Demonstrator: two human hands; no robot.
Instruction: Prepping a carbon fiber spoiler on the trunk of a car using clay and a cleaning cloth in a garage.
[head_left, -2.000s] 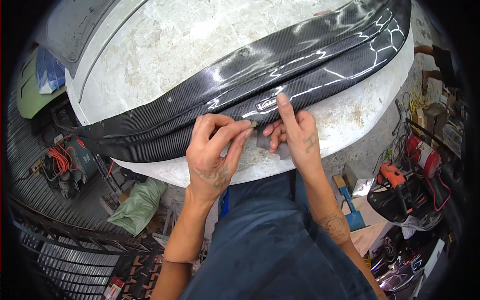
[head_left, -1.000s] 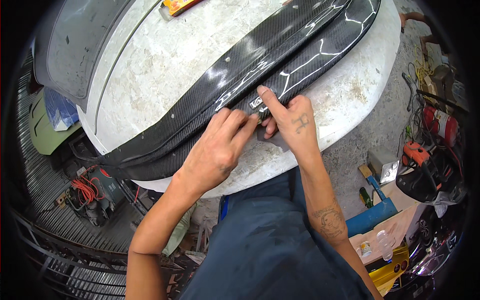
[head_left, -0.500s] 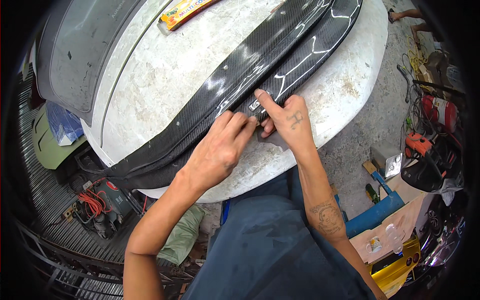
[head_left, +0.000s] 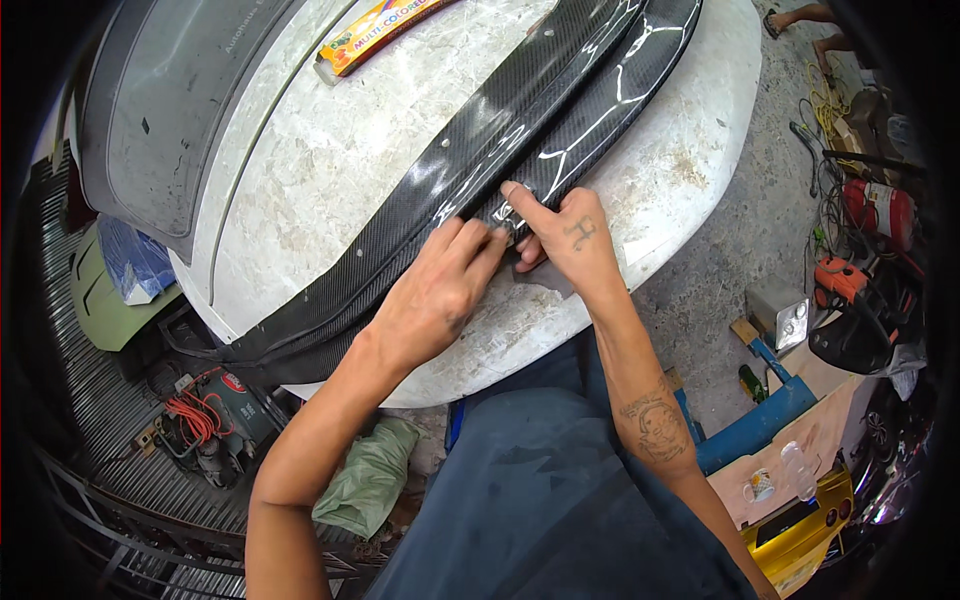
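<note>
A long, curved, glossy black carbon-fibre car panel (head_left: 590, 125) lies across a round-edged white table (head_left: 330, 160), running from lower left to upper right. My right hand (head_left: 577, 242) grips its near edge, the thumb on top and the other fingers curled beneath. Just to the left, my left hand (head_left: 435, 295) is closed, with thumb and fingertips pressed together against the same edge. Whatever lies between those fingertips is hidden. Under my right fingers, a dark grey flat patch (head_left: 540, 290) shows on the tabletop; what it is, I cannot tell.
An orange and yellow box (head_left: 385, 35) lies at the table's far side, near a large grey panel (head_left: 165, 110). On the floor stand a compressor with an orange hose (head_left: 200, 420), a green sack (head_left: 370, 480) and a red machine (head_left: 880, 215). Another person's legs (head_left: 810, 25) show at far right.
The whole view has shifted slightly. Both hands stay at the same edge of the panel, with only a small movement of the left fingers along it.
</note>
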